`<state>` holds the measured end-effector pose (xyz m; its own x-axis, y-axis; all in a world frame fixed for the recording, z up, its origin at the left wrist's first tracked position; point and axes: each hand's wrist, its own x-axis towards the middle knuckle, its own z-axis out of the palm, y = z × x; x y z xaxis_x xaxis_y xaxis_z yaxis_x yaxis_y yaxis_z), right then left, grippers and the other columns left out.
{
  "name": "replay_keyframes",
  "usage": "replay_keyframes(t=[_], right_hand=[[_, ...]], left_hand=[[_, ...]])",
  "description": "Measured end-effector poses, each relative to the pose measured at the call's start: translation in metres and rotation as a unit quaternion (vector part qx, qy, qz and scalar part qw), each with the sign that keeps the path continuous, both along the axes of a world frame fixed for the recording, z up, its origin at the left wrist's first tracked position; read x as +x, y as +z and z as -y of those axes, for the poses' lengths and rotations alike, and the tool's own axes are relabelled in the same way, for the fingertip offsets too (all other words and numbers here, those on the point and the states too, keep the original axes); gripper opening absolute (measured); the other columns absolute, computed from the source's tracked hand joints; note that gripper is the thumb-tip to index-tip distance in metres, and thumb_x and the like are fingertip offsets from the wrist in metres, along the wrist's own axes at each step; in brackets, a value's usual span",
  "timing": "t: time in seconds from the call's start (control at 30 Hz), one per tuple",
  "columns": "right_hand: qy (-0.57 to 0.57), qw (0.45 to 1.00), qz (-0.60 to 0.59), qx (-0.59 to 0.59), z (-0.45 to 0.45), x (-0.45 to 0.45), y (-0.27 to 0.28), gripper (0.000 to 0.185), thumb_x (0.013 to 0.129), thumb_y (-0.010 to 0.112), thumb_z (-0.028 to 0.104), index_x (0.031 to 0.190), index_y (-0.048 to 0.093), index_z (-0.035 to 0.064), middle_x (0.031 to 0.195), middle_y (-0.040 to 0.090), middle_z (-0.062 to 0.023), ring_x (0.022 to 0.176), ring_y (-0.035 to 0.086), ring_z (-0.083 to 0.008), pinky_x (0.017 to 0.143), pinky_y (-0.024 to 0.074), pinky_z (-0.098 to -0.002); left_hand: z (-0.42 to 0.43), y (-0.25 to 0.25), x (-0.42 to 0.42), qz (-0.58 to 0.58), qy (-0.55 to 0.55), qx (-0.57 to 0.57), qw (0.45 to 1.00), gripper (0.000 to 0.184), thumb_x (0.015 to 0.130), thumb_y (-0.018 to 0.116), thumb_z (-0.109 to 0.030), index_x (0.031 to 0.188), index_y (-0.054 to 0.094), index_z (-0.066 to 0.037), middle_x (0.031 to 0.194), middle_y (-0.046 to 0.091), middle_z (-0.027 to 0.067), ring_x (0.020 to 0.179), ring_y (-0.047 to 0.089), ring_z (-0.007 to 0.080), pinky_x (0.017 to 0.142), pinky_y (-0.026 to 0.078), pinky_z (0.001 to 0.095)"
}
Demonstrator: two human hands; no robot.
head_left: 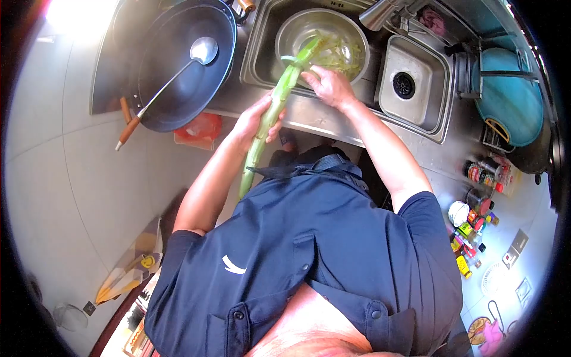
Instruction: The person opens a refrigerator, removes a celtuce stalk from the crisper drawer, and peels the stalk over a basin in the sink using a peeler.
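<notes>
A long green celtuce stem (274,113) slants from my lap up over the sink, its top end above a metal bowl (284,37). Around its middle, my left hand (260,121) is wrapped with the fingers closed. My right hand (331,87) is closed close to the upper part of the stem, thumb and index finger bent towards it. Whatever sits inside those fingers is hidden. A pale strip of peel (290,59) curls off the stem near its top. Thin green peelings (344,55) lie in the bowl.
A wok (172,77) with a metal ladle (203,51) stands at the left. The bowl sits in the larger sink basin (256,56); a smaller basin (413,107) is to its right. A turquoise basin (508,98) and several bottles (470,235) are further right.
</notes>
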<state>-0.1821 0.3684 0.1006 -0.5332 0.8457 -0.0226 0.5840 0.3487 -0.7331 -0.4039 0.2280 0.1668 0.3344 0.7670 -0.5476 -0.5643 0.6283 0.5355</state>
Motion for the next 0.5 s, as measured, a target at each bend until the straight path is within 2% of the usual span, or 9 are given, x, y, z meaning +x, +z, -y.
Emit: replay_keyframes(t=[0.07,0.1,0.13,0.17,0.2,0.27,0.4,0.5], right_hand=[[-0.142,0.988,0.041,-0.051,-0.013,0.005,-0.043,0.059,0.103,0.043,0.061,0.118,0.069,0.0108,0.093,0.075,-0.0108,0.088,0.072,-0.0348,0.071,0.0524,-0.0475],[-0.13,0.97,0.096,-0.181,-0.036,0.025,-0.026,0.06,0.106,0.038,0.06,0.129,0.067,0.0124,0.096,0.077,-0.007,0.091,0.073,-0.0319,0.074,0.054,-0.0464],[-0.135,0.967,0.16,-0.143,-0.042,0.036,-0.01,0.059,0.107,0.036,0.056,0.133,0.065,0.0118,0.096,0.076,-0.0128,0.093,0.073,-0.0336,0.08,0.0554,-0.0478],[-0.125,0.981,0.125,-0.083,-0.051,0.052,-0.015,0.061,0.106,0.038,0.057,0.127,0.067,0.0082,0.101,0.075,-0.0213,0.096,0.073,-0.0388,0.086,0.0551,-0.0491],[-0.146,0.976,0.143,-0.075,-0.062,0.06,-0.022,0.062,0.103,0.041,0.058,0.121,0.069,0.0053,0.106,0.071,-0.0274,0.102,0.069,-0.0445,0.091,0.0526,-0.0502],[-0.155,0.975,0.149,-0.063,-0.077,0.063,-0.024,0.063,0.101,0.044,0.059,0.117,0.07,0.0034,0.111,0.069,-0.0299,0.107,0.065,-0.0477,0.095,0.0504,-0.0506],[-0.218,0.967,0.106,-0.075,-0.073,0.055,-0.014,0.063,0.101,0.044,0.058,0.117,0.069,0.002,0.109,0.069,-0.0297,0.107,0.065,-0.048,0.096,0.0498,-0.0511],[-0.246,0.965,0.064,-0.065,-0.067,0.053,-0.029,0.064,0.101,0.045,0.059,0.116,0.07,0.0016,0.108,0.07,-0.0296,0.105,0.067,-0.0469,0.095,0.0501,-0.0501]], left_hand=[[0.003,-0.003,0.001,-0.012,-0.007,0.003,1.0,0.046,0.109,0.037,-0.039,0.152,0.033,-0.02,0.093,0.054,0.0088,0.052,0.049,0.0136,0.039,0.044,0.0253],[0.006,-0.002,0.0,-0.013,-0.01,0.004,1.0,0.046,0.109,0.037,-0.039,0.152,0.033,-0.02,0.093,0.054,0.0088,0.052,0.049,0.0136,0.039,0.044,0.0253],[0.012,0.001,-0.003,-0.018,-0.017,-0.004,1.0,0.047,0.109,0.037,-0.039,0.151,0.034,-0.019,0.093,0.054,0.009,0.051,0.049,0.0138,0.04,0.044,0.0255],[0.017,0.001,-0.005,-0.023,-0.024,-0.014,0.999,0.047,0.109,0.038,-0.039,0.151,0.034,-0.019,0.093,0.054,0.0091,0.051,0.049,0.0139,0.04,0.045,0.0257],[0.019,0.001,-0.006,-0.021,-0.025,-0.017,0.999,0.047,0.109,0.038,-0.039,0.151,0.034,-0.019,0.093,0.054,0.0091,0.051,0.049,0.0139,0.04,0.045,0.0257],[0.019,-0.002,-0.007,0.027,-0.032,0.014,0.999,0.046,0.109,0.038,-0.04,0.15,0.036,-0.019,0.093,0.055,0.009,0.05,0.049,0.014,0.041,0.046,0.0274],[0.018,-0.001,-0.004,0.007,-0.007,-0.006,1.0,0.049,0.109,0.039,-0.044,0.149,0.037,-0.016,0.092,0.056,0.0089,0.052,0.051,0.0145,0.043,0.048,0.0287],[0.015,-0.008,-0.002,0.024,0.015,-0.039,0.999,0.05,0.108,0.042,-0.045,0.145,0.041,-0.011,0.094,0.057,0.0091,0.062,0.058,0.0155,0.045,0.051,0.0292]])
